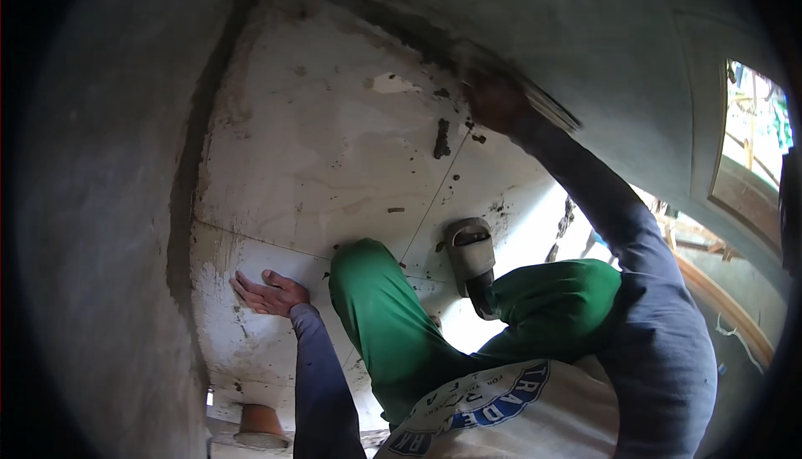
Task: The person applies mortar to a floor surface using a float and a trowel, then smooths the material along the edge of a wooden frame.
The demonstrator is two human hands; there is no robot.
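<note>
Fingers of left hand [269,294] spread flat on white tile [309,150]; right hand [494,101] grips trowel [543,101] at wall edge.

Dim in here, walls gone murky grey. Daylight pours through the window [752,150] on the right and glares white off the floor tiles [334,142] near the sandal [472,258]. The right hand [493,100] is smeared with motion blur. Edges bend and sink into a black fisheye rim.
</note>
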